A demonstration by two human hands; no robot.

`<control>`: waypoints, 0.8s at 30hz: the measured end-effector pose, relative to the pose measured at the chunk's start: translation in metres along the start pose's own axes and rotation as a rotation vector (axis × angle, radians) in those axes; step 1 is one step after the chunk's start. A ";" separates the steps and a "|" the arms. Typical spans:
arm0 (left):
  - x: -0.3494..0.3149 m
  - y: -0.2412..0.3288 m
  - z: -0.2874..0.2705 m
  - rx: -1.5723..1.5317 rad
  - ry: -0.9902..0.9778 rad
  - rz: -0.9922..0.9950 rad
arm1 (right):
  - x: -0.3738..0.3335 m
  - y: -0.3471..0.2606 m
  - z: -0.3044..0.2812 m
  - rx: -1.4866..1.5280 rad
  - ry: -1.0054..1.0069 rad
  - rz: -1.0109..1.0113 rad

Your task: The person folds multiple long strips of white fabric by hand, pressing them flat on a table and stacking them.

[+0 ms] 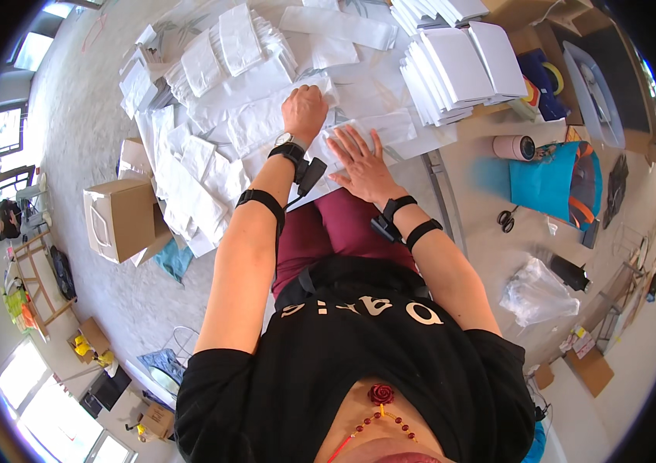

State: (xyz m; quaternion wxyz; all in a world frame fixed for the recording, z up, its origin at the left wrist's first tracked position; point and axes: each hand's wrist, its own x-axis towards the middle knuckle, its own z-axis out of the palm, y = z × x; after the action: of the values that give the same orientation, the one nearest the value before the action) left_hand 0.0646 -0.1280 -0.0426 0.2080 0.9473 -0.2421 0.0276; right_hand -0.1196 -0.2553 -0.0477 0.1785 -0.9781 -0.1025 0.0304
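My left hand (305, 113) is curled into a fist over the far end of a flat, translucent white plastic bag (258, 125) on the table. Whatever its fingers may hold is hidden beneath them. Closer to me, my right hand (364, 167) lies with fingers spread, palm down, at the near edge of the table. Its fingertips touch another flat plastic bag (391, 130). To the left of my hands, loose plastic bags (196, 174) are heaped. Beyond them sit overlapping bundles of folded white bags (239, 42).
Stacks of white flat packets (447, 73) stand at the far right of the table (432, 139). An open cardboard box (119, 220) is at the left. A pink cylinder (513, 147), a blue bag (542, 184), scissors (506, 221) and a clear plastic bag (538, 293) lie to the right.
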 end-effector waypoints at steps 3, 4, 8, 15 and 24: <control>0.000 -0.006 0.002 -0.156 0.016 -0.076 | 0.000 0.000 0.000 -0.001 0.006 -0.005; 0.000 -0.009 0.003 -0.214 0.026 -0.103 | 0.000 -0.001 0.000 0.000 0.006 -0.007; 0.003 -0.018 0.005 -0.332 0.053 -0.161 | 0.000 0.000 0.000 0.001 -0.003 -0.004; 0.005 -0.031 0.000 -0.448 0.057 -0.243 | -0.001 0.000 0.000 0.002 -0.016 0.004; 0.003 -0.036 -0.006 -0.511 0.034 -0.291 | -0.001 0.000 0.000 0.002 -0.005 0.000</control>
State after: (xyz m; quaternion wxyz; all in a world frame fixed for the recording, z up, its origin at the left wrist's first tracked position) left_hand 0.0841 -0.0984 -0.0506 0.4456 0.8884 -0.0994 -0.0483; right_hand -0.1207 -0.2549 -0.0479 0.1794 -0.9778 -0.1030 0.0328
